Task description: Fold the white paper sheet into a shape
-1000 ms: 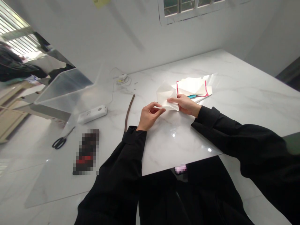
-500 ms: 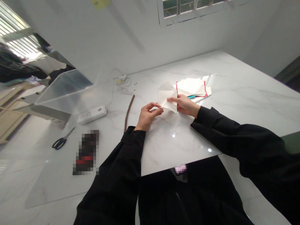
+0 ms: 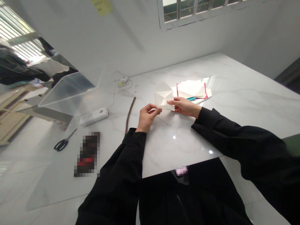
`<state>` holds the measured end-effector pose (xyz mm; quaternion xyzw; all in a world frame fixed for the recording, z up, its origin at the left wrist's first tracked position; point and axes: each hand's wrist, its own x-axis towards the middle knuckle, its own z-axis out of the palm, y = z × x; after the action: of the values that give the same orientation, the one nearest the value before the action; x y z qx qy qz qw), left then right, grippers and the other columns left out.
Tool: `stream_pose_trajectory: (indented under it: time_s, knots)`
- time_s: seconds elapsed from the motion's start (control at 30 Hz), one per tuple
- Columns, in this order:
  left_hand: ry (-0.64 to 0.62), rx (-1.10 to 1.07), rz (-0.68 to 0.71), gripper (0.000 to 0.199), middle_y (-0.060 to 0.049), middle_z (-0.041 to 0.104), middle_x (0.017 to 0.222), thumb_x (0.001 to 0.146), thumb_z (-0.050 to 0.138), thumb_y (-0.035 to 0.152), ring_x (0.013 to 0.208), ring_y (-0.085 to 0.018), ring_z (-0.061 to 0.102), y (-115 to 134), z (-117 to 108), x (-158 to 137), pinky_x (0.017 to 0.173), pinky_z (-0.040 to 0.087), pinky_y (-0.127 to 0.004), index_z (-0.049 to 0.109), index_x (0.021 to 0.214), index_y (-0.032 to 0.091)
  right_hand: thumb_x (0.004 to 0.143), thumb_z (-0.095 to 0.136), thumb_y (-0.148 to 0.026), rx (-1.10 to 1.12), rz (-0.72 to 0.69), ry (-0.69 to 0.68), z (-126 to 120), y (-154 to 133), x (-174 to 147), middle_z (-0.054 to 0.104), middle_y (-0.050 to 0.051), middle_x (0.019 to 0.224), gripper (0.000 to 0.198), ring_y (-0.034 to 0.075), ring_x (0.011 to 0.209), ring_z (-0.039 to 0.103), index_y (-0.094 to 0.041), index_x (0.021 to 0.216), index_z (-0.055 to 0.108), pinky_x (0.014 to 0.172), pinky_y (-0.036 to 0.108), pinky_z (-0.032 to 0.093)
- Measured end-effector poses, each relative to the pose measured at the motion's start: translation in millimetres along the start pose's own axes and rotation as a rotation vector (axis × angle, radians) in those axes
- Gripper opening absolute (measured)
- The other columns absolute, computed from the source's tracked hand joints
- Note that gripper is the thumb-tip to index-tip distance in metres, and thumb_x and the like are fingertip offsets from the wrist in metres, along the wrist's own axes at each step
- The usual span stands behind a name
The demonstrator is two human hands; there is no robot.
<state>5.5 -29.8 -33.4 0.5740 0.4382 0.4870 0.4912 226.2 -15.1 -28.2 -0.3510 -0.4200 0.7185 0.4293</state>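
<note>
Room: white walls, a barred window (image 3: pixel 199 11) up top, a yellow note (image 3: pixel 102 6) on the wall.
Table: white marble top (image 3: pixel 234 93), glossy, with 2 light spots near my edge.
Paper: a folded white sheet (image 3: pixel 162 97), held up just above the table between my 2 hands, creases showing.
Left hand: my left hand (image 3: pixel 146 117) pinches the sheet's near left corner, thumb and forefinger closed on it, the other fingers curled.
Right hand: my right hand (image 3: pixel 185 107) grips the sheet's right edge, thumb on top, fingers underneath.
Sleeves: both black, down to the wrists.
Stack: more white sheets with a red-edged one (image 3: pixel 192 90), just behind my right hand, flat on the table.
Stick: a thin brown stick (image 3: pixel 129 114), left of my left hand, apart from it.
Remote: a white box (image 3: pixel 93 116), farther left.
Scissors: black handles (image 3: pixel 62 143), near the left edge.
Bin: a clear plastic tub (image 3: pixel 67 93), tilted, behind the remote.
Cable: a white cord (image 3: pixel 122 82) by the wall.
</note>
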Motion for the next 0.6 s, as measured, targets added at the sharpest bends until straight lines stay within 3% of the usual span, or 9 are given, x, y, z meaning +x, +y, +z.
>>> stream_pose_trajectory:
  time_s: [0.17,0.33,0.43,0.6]
  knots:
    - [0.055,-0.062,-0.03,0.041,-0.001,0.073,0.085,0.066,0.091,0.046,0.078,-0.016,0.072,-1.2,0.3,2.3,0.082,0.06,-0.032,0.065,0.082,0.019,0.081,0.085,-0.029,-0.041,-0.023,-0.001,-3.5,2.6,1.9,0.075,0.005,0.094,0.019,0.012,0.075,0.066,-0.019,0.092,0.074,0.064,0.022,0.057]
    - [0.025,-0.024,-0.021,0.042,-0.001,0.071,0.081,0.068,0.091,0.051,0.077,-0.015,0.072,3.2,2.8,-0.4,0.084,0.061,-0.033,0.067,0.08,0.017,0.072,0.09,-0.031,-0.145,-0.114,0.004,-0.1,4.3,0.5,0.068,0.001,0.079,0.028,0.009,0.064,0.057,-0.017,0.087,0.071,0.053,0.02,0.046]
    - [0.018,-0.002,-0.016,0.043,-0.001,0.068,0.079,0.071,0.088,0.053,0.075,-0.014,0.07,5.0,4.3,-1.7,0.084,0.062,-0.032,0.066,0.075,0.016,0.069,0.092,-0.035,-0.197,-0.151,0.018,1.4,6.3,0.2,0.065,-0.003,0.072,0.039,0.009,0.059,0.054,-0.017,0.093,0.067,0.052,0.022,0.042]
    - [0.025,-0.041,-0.002,0.045,-0.003,0.075,0.096,0.071,0.089,0.048,0.081,-0.015,0.072,4.5,5.1,-2.1,0.079,0.064,-0.032,0.067,0.099,0.02,0.065,0.094,-0.041,-0.297,-0.203,0.152,4.2,10.0,2.4,0.065,-0.006,0.063,0.058,0.011,0.054,0.057,-0.021,0.104,0.056,0.053,0.024,0.045]
